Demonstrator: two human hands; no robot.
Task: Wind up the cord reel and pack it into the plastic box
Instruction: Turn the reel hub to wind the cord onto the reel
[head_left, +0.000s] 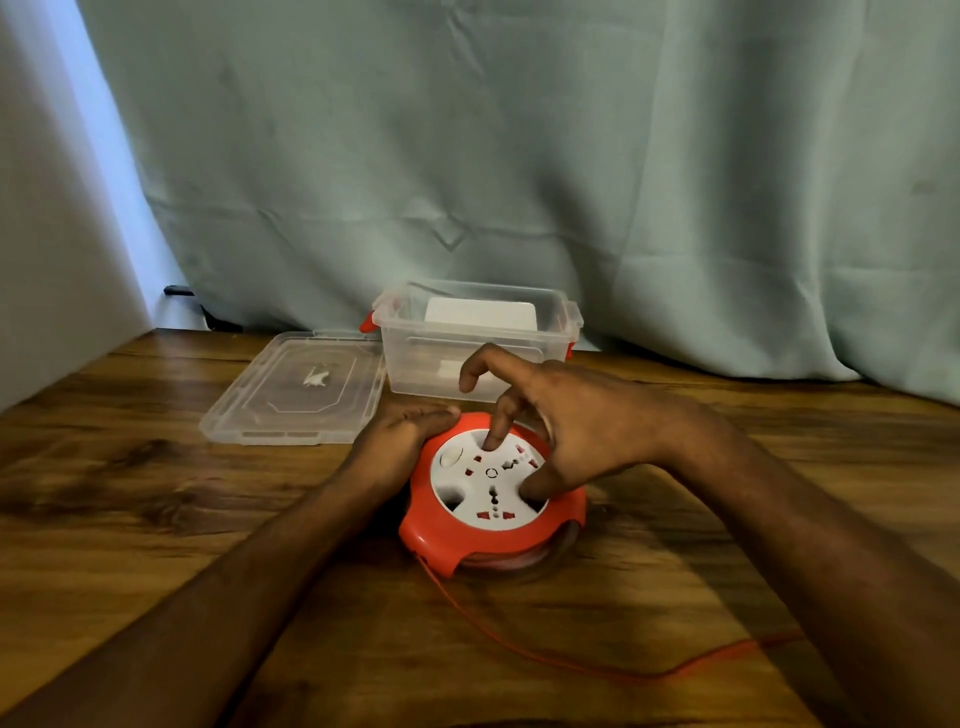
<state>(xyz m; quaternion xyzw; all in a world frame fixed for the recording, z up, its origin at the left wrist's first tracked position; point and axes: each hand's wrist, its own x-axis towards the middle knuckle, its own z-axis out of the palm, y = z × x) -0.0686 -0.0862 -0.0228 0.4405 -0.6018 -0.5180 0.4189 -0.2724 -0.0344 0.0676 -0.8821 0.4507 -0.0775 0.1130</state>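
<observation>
- We see a round cord reel (491, 499) lying flat on a wooden table (156, 493), near the middle of the view, just in front of the plastic box (475, 338). Its outer shell is smooth orange-red plastic; the top is a white disc with several sockets and finger recesses.
- Our left hand (402, 434) cups the reel's far left rim, fingers curled around the orange edge and gripping it.
- Our right hand (566, 431) is spread above the white disc: one fingertip presses into a recess at the far side, the thumb presses into a recess at the right, and the index finger is lifted clear.
- A thin orange cord (571, 662) leaves the reel's near edge and trails across the table toward the right.
- The plastic box is clear and rectangular, standing open, with red latches at its ends and something white and flat inside; we cannot tell what.
- Its clear lid (296, 389) lies flat on the table, touching the box's left side.
- The table has a dark, streaked wood grain.
- A pale green curtain (519, 156) with soft creases hangs behind.
</observation>
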